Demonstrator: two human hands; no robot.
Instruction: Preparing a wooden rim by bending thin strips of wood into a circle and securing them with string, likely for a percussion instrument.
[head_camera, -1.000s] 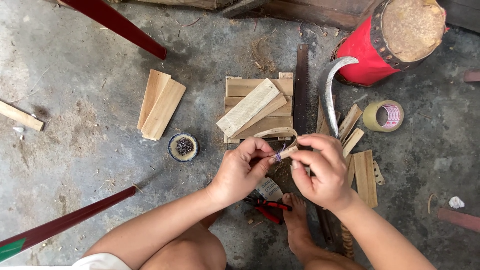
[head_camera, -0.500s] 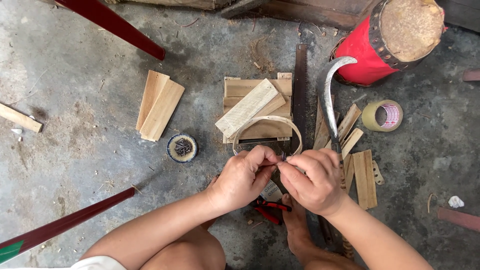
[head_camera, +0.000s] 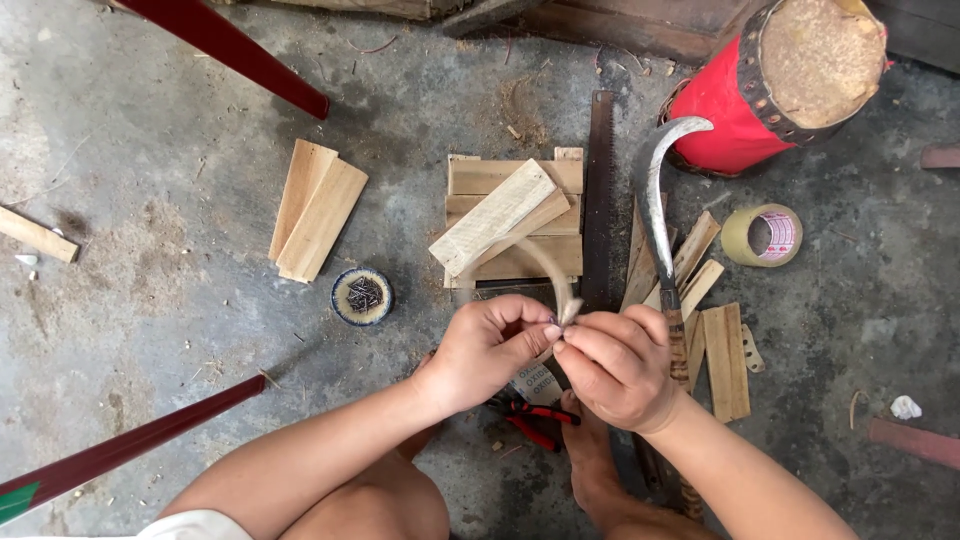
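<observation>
The thin strip (head_camera: 560, 285) pinched between the left hand (head_camera: 490, 350) and right hand (head_camera: 615, 365) was motion-blurred, its shape unclear. The red pliers (head_camera: 535, 415) lay partly hidden beneath both hands. The sickle (head_camera: 660, 215) handle vanished behind the right wrist. The contents of the small round tin (head_camera: 362, 296) were too small to identify. The red-wrapped log (head_camera: 790, 80) was cut off by the top edge.

I see pale, matt raw-wood slats (head_camera: 515, 215) on rough grey concrete floor (head_camera: 150, 200), a dull metal curved sickle blade (head_camera: 658, 195), and a glossy tan tape roll (head_camera: 762, 235).
</observation>
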